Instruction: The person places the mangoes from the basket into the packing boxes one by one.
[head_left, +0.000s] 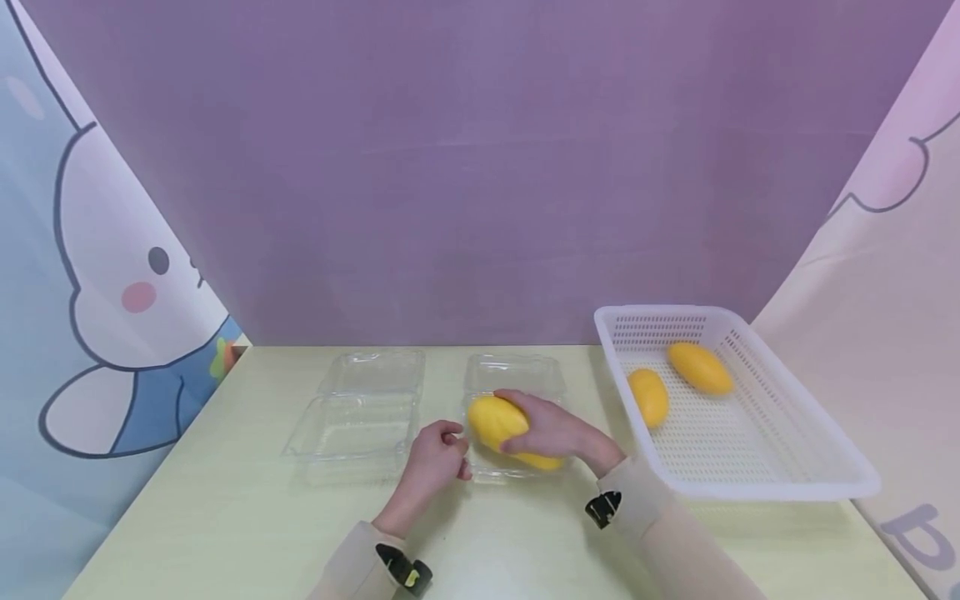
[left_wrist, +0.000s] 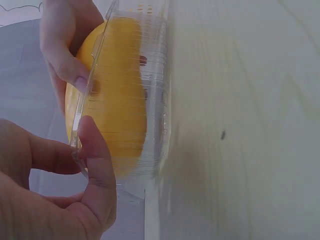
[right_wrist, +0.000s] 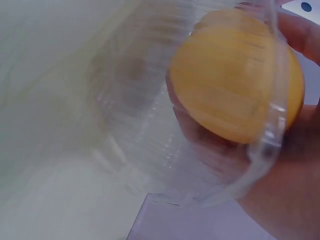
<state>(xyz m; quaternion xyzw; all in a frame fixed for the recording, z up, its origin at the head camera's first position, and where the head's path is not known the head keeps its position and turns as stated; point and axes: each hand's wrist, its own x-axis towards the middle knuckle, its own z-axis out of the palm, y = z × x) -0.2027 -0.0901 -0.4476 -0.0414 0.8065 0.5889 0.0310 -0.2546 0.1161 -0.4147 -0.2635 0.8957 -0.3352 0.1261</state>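
Note:
My right hand (head_left: 543, 425) grips a yellow mango (head_left: 497, 419) inside or just over the base of a clear plastic clamshell box (head_left: 513, 375). More yellow shows below the thumb; I cannot tell whether it belongs to a second mango. In the left wrist view, the mango (left_wrist: 117, 95) is seen through the box's ribbed wall, with the right thumb on it. My left hand (head_left: 437, 458) pinches the near left rim of this box between thumb and finger. The right wrist view shows the mango (right_wrist: 230, 80) behind blurred clear plastic, the right fingers around it.
A second clear clamshell box (head_left: 363, 425) lies opened out to the left. At the right stands a white slotted basket (head_left: 757, 458) with two mangoes, one mango (head_left: 701, 367) at the back and another mango (head_left: 648, 398) by its left wall. A purple backdrop (head_left: 480, 183) rises behind the pale table (head_left: 225, 500).

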